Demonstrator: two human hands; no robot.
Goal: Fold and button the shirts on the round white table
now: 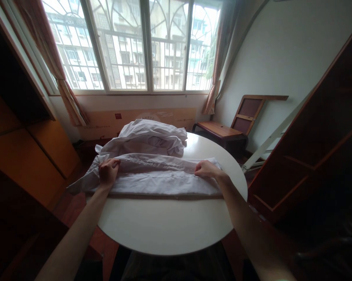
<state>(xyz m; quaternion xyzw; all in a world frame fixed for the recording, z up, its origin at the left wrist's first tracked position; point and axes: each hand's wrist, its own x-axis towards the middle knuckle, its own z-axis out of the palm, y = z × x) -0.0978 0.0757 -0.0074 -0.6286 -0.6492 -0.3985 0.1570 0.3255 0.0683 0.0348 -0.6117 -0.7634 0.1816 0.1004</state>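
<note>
A white garment (164, 183) lies in a long flat band across the round white table (167, 226), with a stitched strip running along it. My left hand (108, 171) is closed in a pinch on the cloth near the band's left end. Toward the right end, my right hand (207, 169) pinches the strip's edge between thumb and fingers. Behind the band rises a crumpled heap of white cloth (148, 134); whether it belongs to the same garment I cannot tell. At the left, a corner of cloth hangs past the table's rim.
Beyond the table stand a wooden chair (221, 128) and a long printed cardboard panel (102, 121) under the barred window (146, 47). An orange-brown cabinet (53, 144) is at the left. Dark wooden furniture (307, 156) leans in from the right.
</note>
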